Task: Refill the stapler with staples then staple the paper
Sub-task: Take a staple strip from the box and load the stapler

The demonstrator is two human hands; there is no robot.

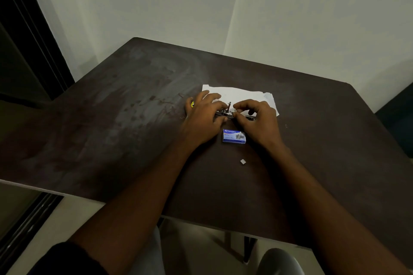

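A metal stapler [226,112] lies opened on the dark table, its spring rod sticking up between my hands. My left hand [204,118] grips the stapler's left end, and a bit of yellow shows under that hand. My right hand [257,119] pinches at the stapler's channel with thumb and forefinger; whether staples are in the pinch is hidden. White paper [241,96] lies just behind both hands. A blue staple box [234,136] sits right in front of the stapler, between my wrists. A small strip of staples [243,161] lies nearer to me.
The brown table [111,129] has its near edge running from lower left to the right. A few loose staples [286,126] are scattered right of my hand. A white wall stands behind, a dark door frame at left, and a chair [279,261] below.
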